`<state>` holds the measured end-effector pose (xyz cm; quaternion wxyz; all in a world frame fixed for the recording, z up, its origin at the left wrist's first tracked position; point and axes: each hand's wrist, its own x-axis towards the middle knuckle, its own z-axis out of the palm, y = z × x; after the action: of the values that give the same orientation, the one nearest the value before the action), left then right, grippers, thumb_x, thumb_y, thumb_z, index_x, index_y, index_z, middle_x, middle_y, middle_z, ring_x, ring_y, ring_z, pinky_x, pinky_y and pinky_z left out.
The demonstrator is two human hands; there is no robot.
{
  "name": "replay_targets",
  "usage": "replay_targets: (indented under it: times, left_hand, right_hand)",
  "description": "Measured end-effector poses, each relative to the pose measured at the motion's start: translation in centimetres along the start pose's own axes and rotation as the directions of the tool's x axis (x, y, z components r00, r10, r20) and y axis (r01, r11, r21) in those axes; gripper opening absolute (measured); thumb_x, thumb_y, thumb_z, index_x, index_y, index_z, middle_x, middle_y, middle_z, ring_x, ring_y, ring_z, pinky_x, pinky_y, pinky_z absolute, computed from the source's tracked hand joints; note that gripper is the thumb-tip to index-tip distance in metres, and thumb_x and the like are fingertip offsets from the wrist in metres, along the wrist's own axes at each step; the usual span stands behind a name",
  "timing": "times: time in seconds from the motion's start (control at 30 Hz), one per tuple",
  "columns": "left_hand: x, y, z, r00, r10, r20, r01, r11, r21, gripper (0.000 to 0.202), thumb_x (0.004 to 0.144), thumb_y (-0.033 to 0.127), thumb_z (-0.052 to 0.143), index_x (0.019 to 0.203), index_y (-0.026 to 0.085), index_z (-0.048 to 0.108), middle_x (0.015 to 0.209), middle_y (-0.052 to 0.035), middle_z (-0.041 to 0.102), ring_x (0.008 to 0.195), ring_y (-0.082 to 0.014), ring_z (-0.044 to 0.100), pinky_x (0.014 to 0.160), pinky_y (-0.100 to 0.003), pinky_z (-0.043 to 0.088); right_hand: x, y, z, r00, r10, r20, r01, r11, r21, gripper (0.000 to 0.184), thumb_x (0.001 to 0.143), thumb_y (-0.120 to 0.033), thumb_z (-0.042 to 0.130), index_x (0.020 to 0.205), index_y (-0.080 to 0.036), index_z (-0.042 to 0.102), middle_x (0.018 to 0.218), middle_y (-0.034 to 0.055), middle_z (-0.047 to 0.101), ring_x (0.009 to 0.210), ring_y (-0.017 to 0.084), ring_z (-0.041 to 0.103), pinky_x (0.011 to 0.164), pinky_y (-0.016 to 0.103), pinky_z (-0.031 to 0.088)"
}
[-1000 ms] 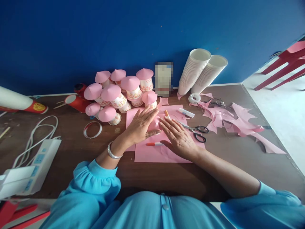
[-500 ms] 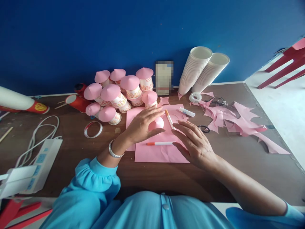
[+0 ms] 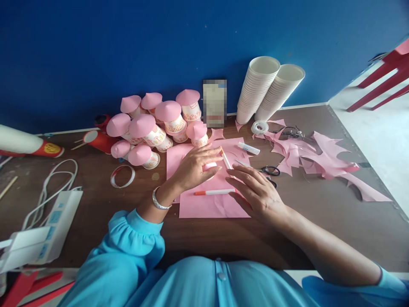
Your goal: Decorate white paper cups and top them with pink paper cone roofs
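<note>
My left hand point(image 3: 195, 168) curls over a small pink paper cone point(image 3: 211, 166) lying on pink paper sheets point(image 3: 207, 204), fingers wrapped round it. My right hand point(image 3: 257, 192) lies flat on the sheets just to the right, fingers stretched out and holding nothing. An orange-capped white pen point(image 3: 214, 192) lies on the paper between my hands. A second orange-tipped pen point(image 3: 226, 158) lies slanted beyond the fingertips. Black scissors point(image 3: 271, 171) are partly hidden behind my right hand.
Several pink-capped paper cups point(image 3: 153, 123) are piled at the back, and two stacks of white cups point(image 3: 268, 91) lean on the blue wall. A glue stick point(image 3: 249, 148), tape roll point(image 3: 259, 127), pink offcuts point(image 3: 319, 160), tape ring point(image 3: 122, 175) and power strip point(image 3: 47, 230) lie on the brown table point(image 3: 96, 204).
My right hand slid off the pink cone to the right and now rests flat on the paper. My left hand has closed more tightly over the cone.
</note>
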<state>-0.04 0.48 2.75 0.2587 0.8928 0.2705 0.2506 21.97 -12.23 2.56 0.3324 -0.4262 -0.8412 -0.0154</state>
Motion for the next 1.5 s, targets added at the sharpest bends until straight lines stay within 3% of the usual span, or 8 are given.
replay_targets:
  times: [0.13, 0.43, 0.57, 0.77, 0.93, 1.13, 1.27, 1.5]
  left_hand:
    - [0.4, 0.2, -0.4, 0.999, 0.044, -0.002, -0.044, 0.998, 0.04, 0.034, 0.095, 0.041, 0.07, 0.123, 0.022, 0.075, 0.139, -0.0104, 0.071, 0.137, -0.0289, 0.062, 0.122, -0.057, 0.043]
    - [0.2, 0.1, -0.2, 1.0, 0.016, -0.003, -0.016, 0.995, 0.096, 0.025, 0.1, 0.034, 0.062, 0.114, 0.024, 0.08, 0.142, -0.0105, 0.069, 0.144, -0.0313, 0.056, 0.12, -0.059, 0.044]
    - [-0.5, 0.6, -1.5, 0.999, -0.049, -0.012, 0.05, 0.998, 0.03, 0.042, 0.097, 0.044, 0.067, 0.134, 0.024, 0.069, 0.156, -0.0113, 0.057, 0.151, -0.0312, 0.046, 0.126, -0.057, 0.038]
    - [-3.8, 0.9, -3.4, 0.98, -0.201, -0.007, 0.199, 0.975, -0.101, 0.078, 0.087, 0.046, 0.079, 0.154, 0.025, 0.045, 0.16, -0.0138, 0.052, 0.148, -0.0315, 0.051, 0.124, -0.051, 0.044]
    - [-6.0, 0.0, -1.9, 0.949, -0.315, -0.028, 0.308, 0.941, -0.144, 0.095, 0.081, 0.049, 0.084, 0.158, 0.022, 0.035, 0.158, -0.0201, 0.052, 0.141, -0.0359, 0.057, 0.114, -0.052, 0.052]
    - [-5.8, 0.0, 0.9, 0.894, -0.429, -0.131, 0.437, 0.899, 0.033, 0.082, 0.079, 0.036, 0.082, 0.149, 0.02, 0.042, 0.149, -0.0171, 0.06, 0.137, -0.0379, 0.059, 0.109, -0.053, 0.055]
    - [-6.1, 0.2, 1.9, 0.894, -0.418, -0.16, 0.432, 0.899, 0.068, 0.083, 0.074, 0.029, 0.085, 0.146, 0.021, 0.043, 0.144, -0.0168, 0.063, 0.132, -0.0387, 0.062, 0.105, -0.055, 0.056]
    - [-6.7, 0.2, 2.3, 0.908, -0.388, -0.16, 0.395, 0.919, 0.01, 0.089, 0.072, 0.04, 0.088, 0.146, 0.023, 0.042, 0.144, -0.0152, 0.062, 0.132, -0.0382, 0.059, 0.107, -0.057, 0.053]
  right_hand:
    - [-0.1, 0.3, -0.2, 1.0, 0.02, -0.011, -0.02, 1.0, 0.009, 0.035, 0.095, -0.014, 0.068, 0.13, -0.013, 0.064, 0.13, 0.0182, 0.073, 0.127, 0.034, 0.066, 0.103, 0.051, 0.06]
    - [-0.3, 0.6, 0.1, 0.999, 0.036, -0.006, -0.036, 0.999, 0.039, 0.04, 0.095, -0.016, 0.069, 0.134, -0.013, 0.063, 0.131, 0.0199, 0.072, 0.13, 0.035, 0.065, 0.105, 0.053, 0.058]
    - [-0.4, 0.7, 0.4, 0.998, 0.06, -0.003, -0.06, 0.997, 0.041, 0.043, 0.096, -0.018, 0.066, 0.139, -0.018, 0.061, 0.132, 0.0176, 0.072, 0.13, 0.034, 0.065, 0.104, 0.053, 0.059]
    - [-0.5, 0.9, 0.9, 0.997, 0.082, -0.001, -0.082, 0.994, 0.067, 0.048, 0.098, -0.019, 0.064, 0.145, -0.021, 0.055, 0.131, 0.0166, 0.072, 0.129, 0.034, 0.066, 0.102, 0.054, 0.06]
    - [0.1, 0.6, 1.2, 0.998, 0.068, 0.015, -0.069, 0.994, 0.086, 0.056, 0.099, -0.022, 0.063, 0.153, -0.019, 0.047, 0.131, 0.0184, 0.071, 0.125, 0.033, 0.068, 0.101, 0.053, 0.061]
    - [2.7, 0.0, 2.5, 0.992, 0.126, 0.026, -0.129, 0.979, 0.16, 0.07, 0.1, -0.03, 0.064, 0.162, -0.019, 0.032, 0.148, 0.0206, 0.061, 0.141, 0.035, 0.057, 0.11, 0.057, 0.056]
    - [4.5, -0.6, 4.1, 0.99, 0.14, 0.003, -0.137, 0.972, 0.189, 0.076, 0.1, -0.033, 0.064, 0.164, -0.02, 0.025, 0.15, 0.021, 0.06, 0.141, 0.035, 0.057, 0.115, 0.062, 0.05]
    - [5.5, -1.2, 5.9, 0.995, 0.102, 0.015, -0.103, 0.971, 0.218, 0.068, 0.099, -0.028, 0.06, 0.16, -0.019, 0.031, 0.147, 0.0196, 0.063, 0.138, 0.034, 0.06, 0.118, 0.063, 0.046]
